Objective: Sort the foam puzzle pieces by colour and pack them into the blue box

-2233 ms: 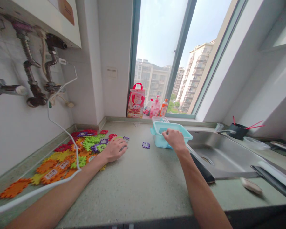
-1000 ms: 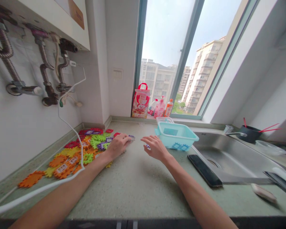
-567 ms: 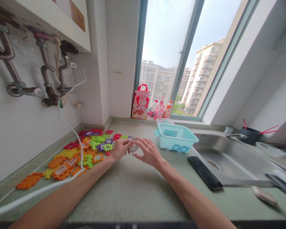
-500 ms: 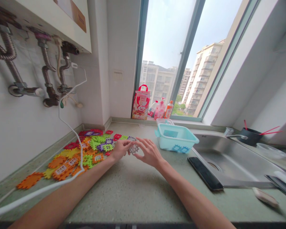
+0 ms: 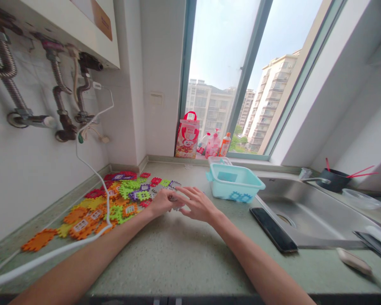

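My left hand and my right hand meet over the green countertop. Both pinch small interlocking plastic tiles between them, mostly hidden by the fingers. The right hand's other fingers are spread. A pile of coloured puzzle tiles in orange, green, purple and red lies just left of my left hand. A light blue plastic basket stands to the right of my right hand, with a tile showing through its side.
A black phone lies by the steel sink. A white cable hangs from wall pipes and crosses the tiles. A red bag and bottles stand on the window sill. A dark pot with chopsticks is far right.
My right hand left the blue basket, swept left past a purple tile on the counter and joined my left hand. The hands sank a little lower toward the counter.
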`<state>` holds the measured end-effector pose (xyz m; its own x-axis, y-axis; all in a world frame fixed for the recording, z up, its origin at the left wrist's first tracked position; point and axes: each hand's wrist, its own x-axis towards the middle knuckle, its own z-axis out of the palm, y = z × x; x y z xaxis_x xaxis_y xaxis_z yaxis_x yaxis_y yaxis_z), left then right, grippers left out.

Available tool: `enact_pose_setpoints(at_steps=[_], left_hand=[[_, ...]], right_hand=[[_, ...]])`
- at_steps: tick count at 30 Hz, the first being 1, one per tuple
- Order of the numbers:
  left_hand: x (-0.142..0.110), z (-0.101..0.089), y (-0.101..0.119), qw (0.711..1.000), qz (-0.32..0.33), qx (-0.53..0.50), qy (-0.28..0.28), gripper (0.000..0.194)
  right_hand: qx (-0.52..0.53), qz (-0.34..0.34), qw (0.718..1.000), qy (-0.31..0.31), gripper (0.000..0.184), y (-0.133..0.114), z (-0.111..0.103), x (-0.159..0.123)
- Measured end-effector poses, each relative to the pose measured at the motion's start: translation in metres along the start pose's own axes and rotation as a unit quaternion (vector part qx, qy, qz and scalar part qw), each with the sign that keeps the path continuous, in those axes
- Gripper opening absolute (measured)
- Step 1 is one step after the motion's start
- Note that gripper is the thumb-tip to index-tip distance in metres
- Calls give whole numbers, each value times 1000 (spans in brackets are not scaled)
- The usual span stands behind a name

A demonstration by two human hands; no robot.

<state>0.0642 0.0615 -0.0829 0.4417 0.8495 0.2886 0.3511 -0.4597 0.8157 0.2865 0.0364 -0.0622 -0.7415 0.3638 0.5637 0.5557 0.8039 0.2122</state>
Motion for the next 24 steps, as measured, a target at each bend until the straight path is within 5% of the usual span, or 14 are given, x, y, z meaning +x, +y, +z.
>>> enact_pose_setpoints(at_steps=[4, 8, 14, 18, 24], left_hand=[[0, 2, -2, 1000, 19, 8, -15, 42], [-1, -16, 7, 997, 59, 41, -12, 51], [0, -62, 10, 921, 121, 363, 77, 42], [3, -79, 1, 884, 60, 456, 78, 32], [6, -97, -6, 846, -55, 524, 83, 38]], right_hand=[[24, -5, 1000, 8, 52, 0, 2, 2], [7, 42, 999, 31, 42, 5, -6, 2], [-95, 234, 963, 92, 48, 43, -41, -16], [-185, 344, 915, 95, 57, 71, -59, -34], [-254, 421, 868, 75, 55, 89, -70, -48]])
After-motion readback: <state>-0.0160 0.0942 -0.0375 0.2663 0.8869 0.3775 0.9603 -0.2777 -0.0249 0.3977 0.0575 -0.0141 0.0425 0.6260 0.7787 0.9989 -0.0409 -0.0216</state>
